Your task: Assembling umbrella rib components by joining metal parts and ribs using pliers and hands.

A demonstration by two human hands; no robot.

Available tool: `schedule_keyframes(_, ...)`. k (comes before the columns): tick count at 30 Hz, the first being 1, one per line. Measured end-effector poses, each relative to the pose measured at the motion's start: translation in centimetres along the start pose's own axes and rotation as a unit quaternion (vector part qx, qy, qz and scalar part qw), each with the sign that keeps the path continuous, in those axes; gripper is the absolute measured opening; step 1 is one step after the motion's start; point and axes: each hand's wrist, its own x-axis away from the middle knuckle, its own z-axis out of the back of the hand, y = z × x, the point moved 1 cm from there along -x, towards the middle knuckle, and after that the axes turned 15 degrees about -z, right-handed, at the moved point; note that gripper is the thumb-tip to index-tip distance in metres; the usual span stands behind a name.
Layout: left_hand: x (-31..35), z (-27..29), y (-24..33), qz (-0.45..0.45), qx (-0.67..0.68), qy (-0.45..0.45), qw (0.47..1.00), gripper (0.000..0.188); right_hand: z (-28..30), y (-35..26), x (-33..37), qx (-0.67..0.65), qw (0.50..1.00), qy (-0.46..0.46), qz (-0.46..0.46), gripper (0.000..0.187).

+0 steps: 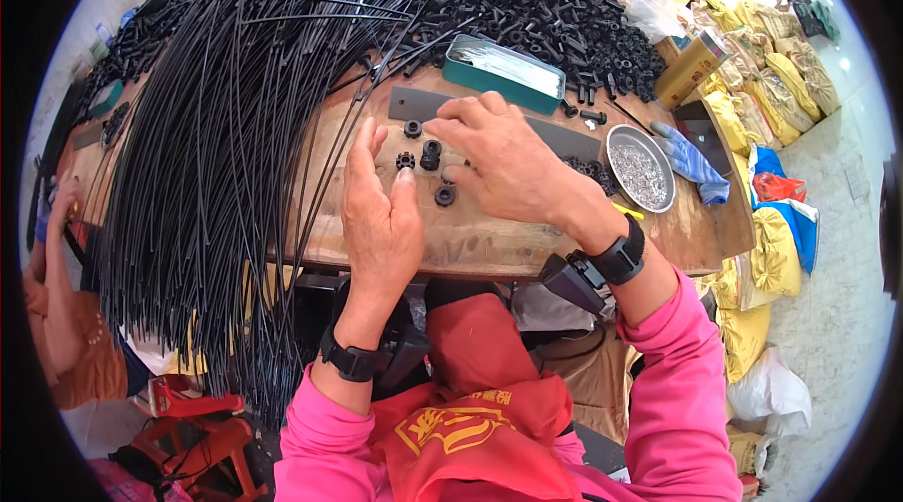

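Several small black plastic parts lie between my hands on the wooden table [324, 173]. Among them are a ring-shaped nut [413, 128], a toothed ring [405, 160], a ribbed black fitting [430, 156] and another round nut [445, 194]. My left hand [381, 215] stands on edge at their left, fingers stretched out and thumb tip by the toothed ring. From the right, my right hand [503, 159] arches over the parts, its fingers bent and apart. Its palm side is hidden, and a dark bit shows beneath it.
Long black rods or ties [216, 144] cover the left side. Black fittings [527, 3] heap at the back. A green tray [503, 74] of pale thin pieces, a metal strip [564, 138], a bowl of clear bits [641, 170] and a blue glove [693, 163] lie nearby. Another person's arm [58, 267] shows left.
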Motion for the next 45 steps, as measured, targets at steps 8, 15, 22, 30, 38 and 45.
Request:
schedule_keyframes(8, 0.1, -0.1, -0.2, -0.001, -0.003, 0.006, 1.0, 0.055, 0.2, 0.2, 0.5, 0.028, 0.996, -0.06, -0.057, 0.032)
schedule_keyframes(15, 0.2, 0.1, 0.0, 0.031, 0.103, 0.078, 0.991, 0.052, 0.9, 0.3, 1.3, 0.076, 0.994, -0.002, -0.078, 0.03)
schedule_keyframes(22, 0.2, 0.2, -0.4, 0.028, 0.1, 0.092, 0.99, 0.049, -0.4, -2.6, 1.4, 0.024, 0.999, -0.01, 0.029, 0.037)
schedule_keyframes(30, 0.2, 0.3, -0.3, 0.032, 0.033, 0.048, 0.998, 0.049, -0.8, -0.6, 1.6, 0.071, 0.997, -0.023, -0.033, 0.024)
schedule_keyframes(38, -0.2, -0.8, -0.4, 0.007, -0.001, 0.01, 1.0, 0.05, -1.9, -1.4, -1.6, 0.063, 0.994, -0.01, -0.084, 0.039)
schedule_keyframes(45, -0.3, -0.6, -1.6, 0.007, 0.041, 0.024, 0.999, 0.051, -3.9, -3.3, -2.5, 0.017, 0.998, -0.039, -0.055, 0.022)
